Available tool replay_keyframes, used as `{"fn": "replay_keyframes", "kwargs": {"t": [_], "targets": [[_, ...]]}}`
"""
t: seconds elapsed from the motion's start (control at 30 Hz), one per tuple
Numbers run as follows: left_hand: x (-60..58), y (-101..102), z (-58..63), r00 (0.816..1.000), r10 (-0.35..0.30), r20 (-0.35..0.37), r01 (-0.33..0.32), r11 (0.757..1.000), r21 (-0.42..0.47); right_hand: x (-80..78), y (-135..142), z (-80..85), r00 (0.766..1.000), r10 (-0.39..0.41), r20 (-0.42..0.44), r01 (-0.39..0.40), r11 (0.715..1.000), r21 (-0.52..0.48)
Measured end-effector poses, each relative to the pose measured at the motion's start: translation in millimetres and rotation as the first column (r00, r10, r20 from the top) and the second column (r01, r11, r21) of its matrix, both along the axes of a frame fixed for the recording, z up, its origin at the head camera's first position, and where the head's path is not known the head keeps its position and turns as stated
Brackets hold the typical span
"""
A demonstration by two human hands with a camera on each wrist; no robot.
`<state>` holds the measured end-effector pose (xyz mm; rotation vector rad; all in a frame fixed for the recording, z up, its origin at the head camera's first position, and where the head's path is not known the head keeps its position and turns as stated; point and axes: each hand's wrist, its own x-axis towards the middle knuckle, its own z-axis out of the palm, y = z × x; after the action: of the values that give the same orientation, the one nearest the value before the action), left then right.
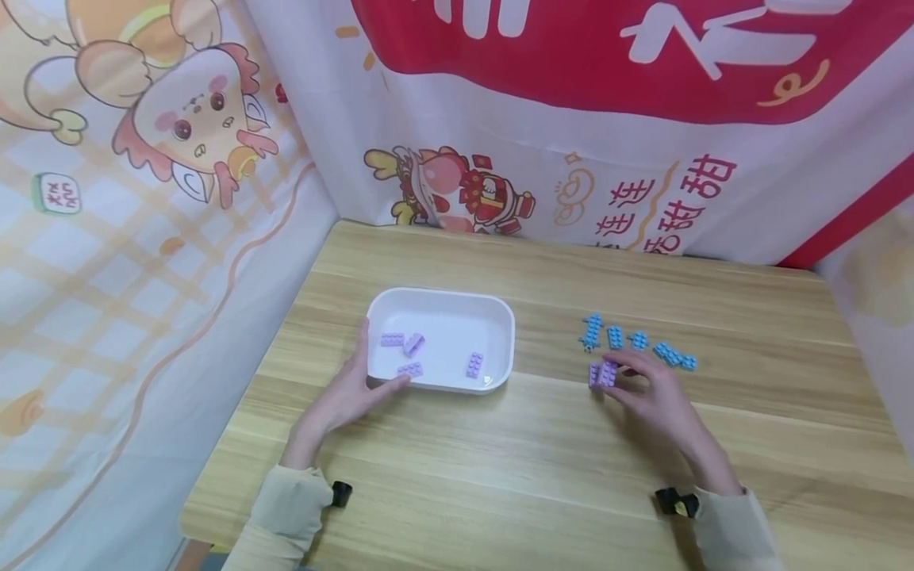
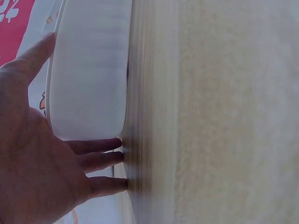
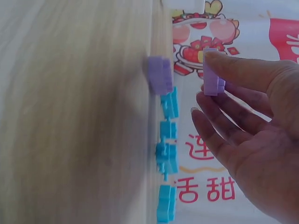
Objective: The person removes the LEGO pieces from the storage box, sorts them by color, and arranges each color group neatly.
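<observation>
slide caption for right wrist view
Right hand pinching a purple brick, with a second purple brick and blue bricks on the table

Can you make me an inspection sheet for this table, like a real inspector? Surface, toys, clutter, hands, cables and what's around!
Surface: wood-grain tabletop.
Job's things: white tray with four purple bricks inside; one loose purple brick on the table; one held brick, also purple.
Clutter: blue bricks in a rough row just beyond the right hand.
Hands: left hand touches the tray's left end; right hand pinches the held brick.
Cables: nothing seen.
Surroundings: printed cloth behind the table and along the left.
</observation>
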<state>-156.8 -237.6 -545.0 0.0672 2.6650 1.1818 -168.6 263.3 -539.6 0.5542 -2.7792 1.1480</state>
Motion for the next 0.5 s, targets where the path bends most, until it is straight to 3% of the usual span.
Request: {"fn": "replay_keyframes", "kwargs": {"t": [0.23,0.5], "targets": [[-0.1,0,0.9,1.0,0.0,0.002,0.0,1.0,0.003,1.6,10,-4.0,0.992,-0.016,0.124,0.011,0.999,0.049],[-0.7,0,0.5,1.0,-0.004,0.007,0.004,1.0,0.011,3.0,10,-11.5,0.989,-0.024,0.145,0.011,0.995,0.096]]}}
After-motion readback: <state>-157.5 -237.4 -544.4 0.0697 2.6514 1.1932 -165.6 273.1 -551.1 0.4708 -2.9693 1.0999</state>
